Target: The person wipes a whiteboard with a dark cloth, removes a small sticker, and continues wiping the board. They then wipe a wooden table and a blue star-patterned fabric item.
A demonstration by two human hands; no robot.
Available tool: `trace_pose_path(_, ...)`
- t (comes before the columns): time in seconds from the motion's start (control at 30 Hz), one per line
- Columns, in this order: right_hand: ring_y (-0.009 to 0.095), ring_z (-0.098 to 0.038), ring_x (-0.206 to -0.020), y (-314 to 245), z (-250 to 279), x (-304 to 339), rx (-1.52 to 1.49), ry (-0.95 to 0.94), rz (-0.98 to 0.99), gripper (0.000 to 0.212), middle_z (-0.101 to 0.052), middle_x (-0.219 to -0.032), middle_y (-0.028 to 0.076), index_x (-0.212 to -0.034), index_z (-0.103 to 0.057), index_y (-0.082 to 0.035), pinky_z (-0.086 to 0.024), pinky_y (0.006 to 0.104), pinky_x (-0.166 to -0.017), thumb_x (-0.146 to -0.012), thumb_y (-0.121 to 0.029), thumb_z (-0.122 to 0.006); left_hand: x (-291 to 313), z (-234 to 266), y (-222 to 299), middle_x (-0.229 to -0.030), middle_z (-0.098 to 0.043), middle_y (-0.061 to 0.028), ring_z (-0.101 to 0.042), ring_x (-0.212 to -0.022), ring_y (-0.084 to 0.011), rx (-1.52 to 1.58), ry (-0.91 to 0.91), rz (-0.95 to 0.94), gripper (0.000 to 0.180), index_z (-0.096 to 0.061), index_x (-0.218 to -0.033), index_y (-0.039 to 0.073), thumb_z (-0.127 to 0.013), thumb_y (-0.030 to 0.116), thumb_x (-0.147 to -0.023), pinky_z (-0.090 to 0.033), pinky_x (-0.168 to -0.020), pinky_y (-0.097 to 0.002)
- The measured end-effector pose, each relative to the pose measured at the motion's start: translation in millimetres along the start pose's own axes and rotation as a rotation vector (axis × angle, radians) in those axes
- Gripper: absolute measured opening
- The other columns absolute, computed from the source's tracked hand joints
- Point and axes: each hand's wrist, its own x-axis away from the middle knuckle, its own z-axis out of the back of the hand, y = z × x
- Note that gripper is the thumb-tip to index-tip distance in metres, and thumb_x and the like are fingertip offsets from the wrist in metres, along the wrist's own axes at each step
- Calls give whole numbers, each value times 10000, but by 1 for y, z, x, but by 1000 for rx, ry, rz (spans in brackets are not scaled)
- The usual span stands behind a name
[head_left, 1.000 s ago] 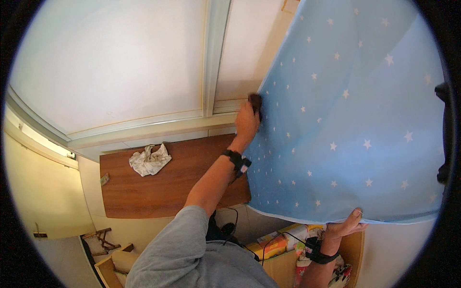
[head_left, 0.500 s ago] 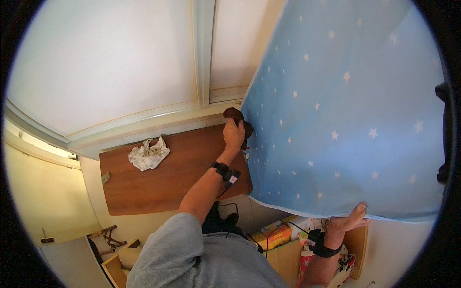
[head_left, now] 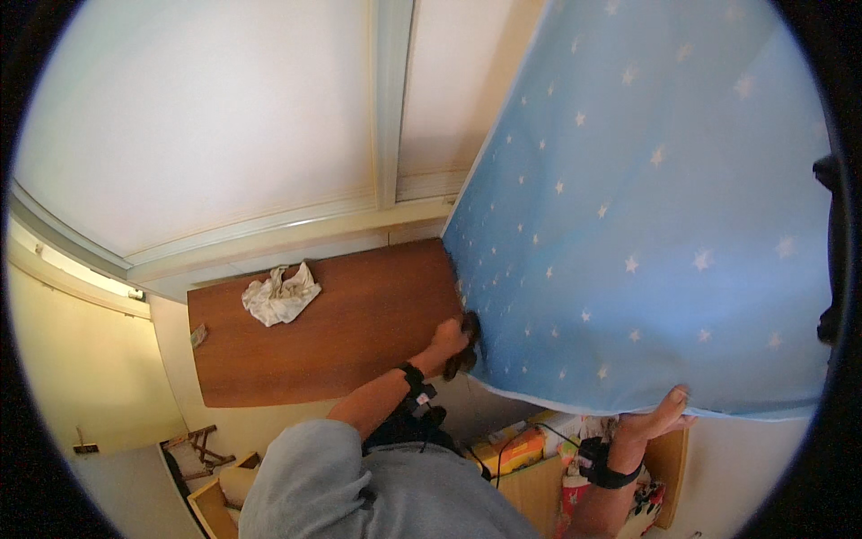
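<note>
My left hand is closed round a bunched dark brown cloth. It presses at the right end of a brown wooden tabletop, by the left edge of a hanging light blue sheet patterned with white stars. My right hand pinches the lower hem of this sheet between thumb and fingers, at the lower right. A crumpled whitish rag lies on the tabletop's far left part.
Behind the tabletop runs a pale sliding window with a light frame and sill. Open drawers with colourful packages lie below the sheet. A small folding stool stands at the lower left, near a cream door.
My left hand has slid the brown cloth from the tabletop's far right corner toward me, to its near right corner. My right hand stays on the sheet's hem.
</note>
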Motion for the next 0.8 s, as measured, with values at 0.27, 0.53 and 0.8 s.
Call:
trace_pose_path(0.27, 451, -399, -1330, -10, -38, 58, -618, 157, -709, 853, -439, -1426, 245, -1483, -356, -102, -453, 612, -1014, -847, -447, -808, -81, 62, 32, -1198, -660, -285, -645, -1061, -474, 156, 565, 20, 400, -586, -1287, 6, -634, 211, -948, -530, -887, -533)
trace_pose_path(0.53, 508, -384, -1345, -10, -28, 17, -47, 3, -54, 780, -257, -1499, 310, -1490, -339, -103, -462, 671, -1004, -897, -380, -763, 14, -67, -23, -1082, -689, -308, -684, -955, -441, -72, -122, -271, 357, -619, -1214, -49, -606, 171, -934, -559, -822, -500)
trace_pose_path(0.8, 459, -359, -1388, -16, -32, 45, -505, 36, -463, 745, -302, -1502, 276, -1488, -342, -59, -389, 680, -1070, -929, -382, -714, -41, 91, 13, -1086, -721, -212, -691, -971, -410, -50, -113, -248, 334, -692, -1193, 73, -648, 293, -945, -550, -857, -496)
